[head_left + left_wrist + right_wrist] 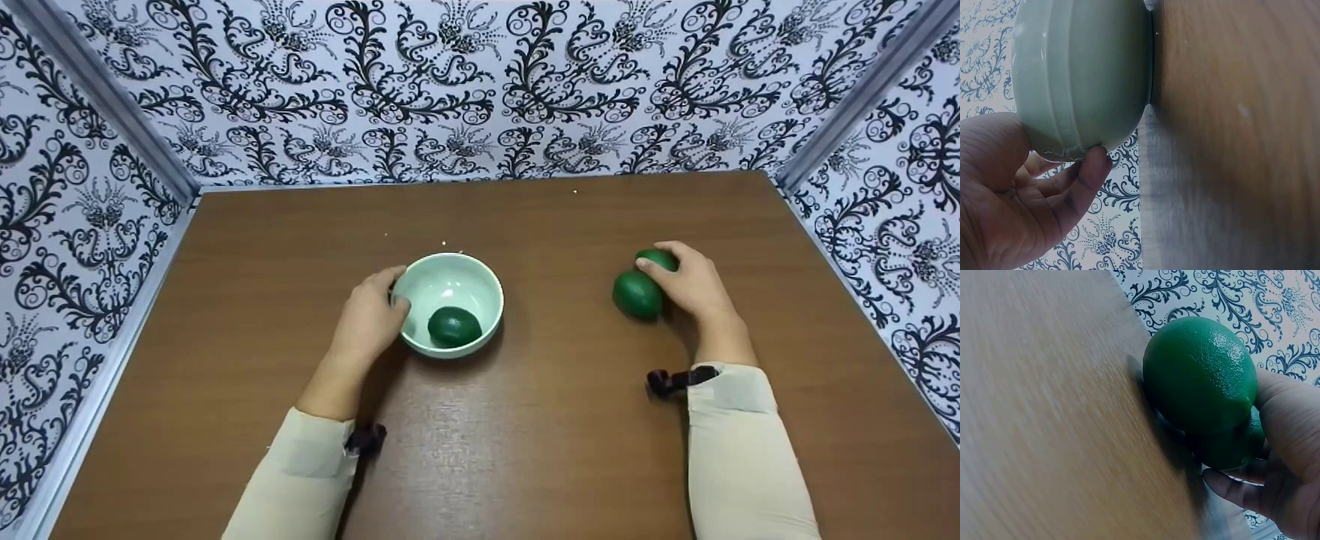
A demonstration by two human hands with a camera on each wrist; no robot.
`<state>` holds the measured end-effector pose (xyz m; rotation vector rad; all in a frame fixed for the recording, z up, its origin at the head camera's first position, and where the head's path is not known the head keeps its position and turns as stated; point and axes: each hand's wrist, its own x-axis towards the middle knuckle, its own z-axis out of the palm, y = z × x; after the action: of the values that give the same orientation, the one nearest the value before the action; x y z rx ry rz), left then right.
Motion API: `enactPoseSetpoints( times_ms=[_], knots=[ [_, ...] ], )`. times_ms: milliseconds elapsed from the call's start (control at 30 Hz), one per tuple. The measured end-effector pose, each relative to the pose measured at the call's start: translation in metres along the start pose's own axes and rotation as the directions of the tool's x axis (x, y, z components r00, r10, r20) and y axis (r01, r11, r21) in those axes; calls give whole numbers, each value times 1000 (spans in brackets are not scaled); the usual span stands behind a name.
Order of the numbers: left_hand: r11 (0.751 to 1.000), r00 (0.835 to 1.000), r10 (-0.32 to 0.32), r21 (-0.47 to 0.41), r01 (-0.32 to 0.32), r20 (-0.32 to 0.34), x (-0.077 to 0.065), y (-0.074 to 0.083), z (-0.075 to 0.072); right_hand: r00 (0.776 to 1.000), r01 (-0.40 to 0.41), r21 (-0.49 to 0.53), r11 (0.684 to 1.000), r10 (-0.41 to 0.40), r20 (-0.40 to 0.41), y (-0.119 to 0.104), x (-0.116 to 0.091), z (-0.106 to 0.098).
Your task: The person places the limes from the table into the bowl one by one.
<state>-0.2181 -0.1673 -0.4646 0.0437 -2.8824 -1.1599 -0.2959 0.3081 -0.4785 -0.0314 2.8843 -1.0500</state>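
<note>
- Head view: my left hand (367,315) grips the bowl (448,276) by its left side, probably for steadiness; one green fruit (454,328) lies inside.
- My right hand (697,283) curls thumb and fingers round the far fruit (660,259), the near fruit (637,295) close beside.

Head view is evenly lit, with washed-out glare on the wooden tabletop (461,442) and small highlights in the pale green bowl (444,292). Wrist views run dimmer: wood grain smears, dark shadow falls beside the bowl, white sheen sits on the nearer lime (1199,377).
</note>
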Motion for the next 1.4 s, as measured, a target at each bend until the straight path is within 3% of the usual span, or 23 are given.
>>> enactPoseSetpoints(
  times_ms=[1400],
  knots=[
    [1000, 1000, 14, -3, -14, 2, 1, -1, 0, 1000, 8, -13, 1000, -8, -10, 1, 0, 0]
  ],
)
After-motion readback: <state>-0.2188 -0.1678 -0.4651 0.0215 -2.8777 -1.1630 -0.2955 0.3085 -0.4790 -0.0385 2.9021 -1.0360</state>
